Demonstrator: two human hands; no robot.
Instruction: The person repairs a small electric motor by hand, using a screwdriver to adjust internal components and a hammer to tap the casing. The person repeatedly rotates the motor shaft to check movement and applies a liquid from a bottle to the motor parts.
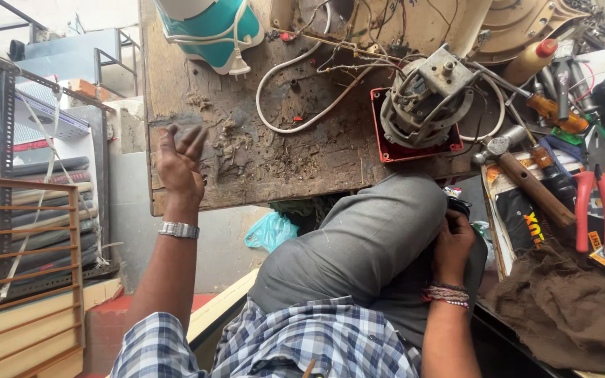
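Note:
My left hand (180, 162) is raised over the near left edge of a worn wooden workbench (260, 161), fingers spread, holding nothing; a metal watch (178, 229) is on its wrist. My right hand (451, 245) rests low beside my grey-trousered knee (379, 231), fingers curled around a small dark object I can barely see. A motor with copper windings and metal frame (425, 101) sits on a red square base (386, 150) on the bench, between the two hands. White cable (281, 126) loops across the bench.
A hammer (526, 178), red-handled pliers (593, 206), a screwdriver (551, 108) and other tools lie at right, with a brown cloth (568, 308) below them. A teal appliance with a white plug (208, 28) stands at the bench's far end. Metal shelving (22, 175) stands left.

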